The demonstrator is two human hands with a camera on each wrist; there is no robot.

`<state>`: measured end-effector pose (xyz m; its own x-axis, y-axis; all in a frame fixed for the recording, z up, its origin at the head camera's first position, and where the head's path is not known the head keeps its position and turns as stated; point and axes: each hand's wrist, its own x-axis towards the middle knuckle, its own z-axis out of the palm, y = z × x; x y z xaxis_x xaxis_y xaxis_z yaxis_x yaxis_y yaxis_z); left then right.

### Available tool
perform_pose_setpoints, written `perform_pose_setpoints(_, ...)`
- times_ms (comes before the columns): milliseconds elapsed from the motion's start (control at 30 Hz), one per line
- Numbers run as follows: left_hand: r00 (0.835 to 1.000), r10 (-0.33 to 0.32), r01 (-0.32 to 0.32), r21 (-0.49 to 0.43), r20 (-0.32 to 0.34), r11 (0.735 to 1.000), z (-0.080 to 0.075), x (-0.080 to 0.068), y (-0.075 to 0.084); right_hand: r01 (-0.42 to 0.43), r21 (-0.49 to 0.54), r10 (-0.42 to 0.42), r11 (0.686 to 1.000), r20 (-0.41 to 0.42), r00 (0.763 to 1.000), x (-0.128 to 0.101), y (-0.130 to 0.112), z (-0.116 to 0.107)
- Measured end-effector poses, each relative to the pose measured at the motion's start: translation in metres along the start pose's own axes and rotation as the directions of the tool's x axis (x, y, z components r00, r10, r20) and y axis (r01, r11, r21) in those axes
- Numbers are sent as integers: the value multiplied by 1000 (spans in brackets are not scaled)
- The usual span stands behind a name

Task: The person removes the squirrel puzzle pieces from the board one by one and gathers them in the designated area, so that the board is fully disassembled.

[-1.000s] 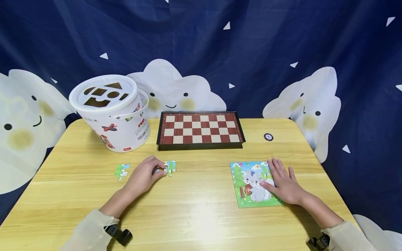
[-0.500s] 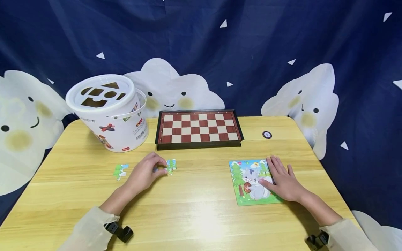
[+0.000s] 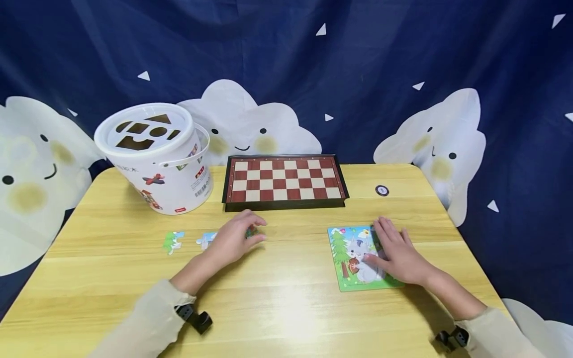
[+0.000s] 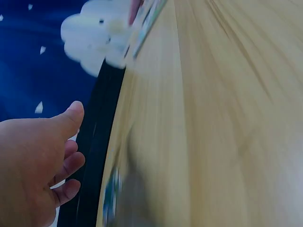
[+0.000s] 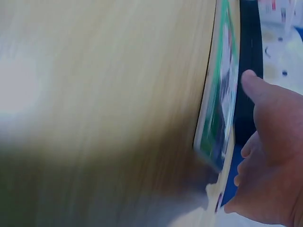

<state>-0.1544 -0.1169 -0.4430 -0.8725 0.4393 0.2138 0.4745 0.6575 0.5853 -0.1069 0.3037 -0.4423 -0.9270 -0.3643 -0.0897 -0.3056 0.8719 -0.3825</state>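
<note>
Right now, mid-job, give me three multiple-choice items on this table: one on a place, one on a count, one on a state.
1. Where is the chessboard?
A. right of the bucket
B. on the puzzle board
C. at the near table edge

2. How many loose puzzle pieces lie on the table left of the left hand?
A. none
B. two
C. five

3. What is the right hand doing?
A. raised in the air
B. gripping the bucket handle
C. resting flat on the puzzle board

Answers: 1 A, it lies beside the bucket at the far edge. 2 B, one green piece and one bluish piece. 3 C, its fingers lie spread on the picture.
</note>
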Motion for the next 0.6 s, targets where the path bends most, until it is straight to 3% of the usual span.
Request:
perform_pose_setpoints(267, 983, 134, -136, 3, 121, 991, 42, 41, 44, 81, -38, -80, 996, 23, 997, 2, -24, 21)
perform_pose_setpoints(433, 969, 159, -159, -17, 191, 987, 67, 62, 66, 82, -70, -79, 994, 43, 996, 3, -25, 28)
perform_pose_setpoints(600, 949, 179, -186, 2, 259, 983, 89, 70, 81, 110, -75, -109, 991, 18, 994, 1, -25, 32)
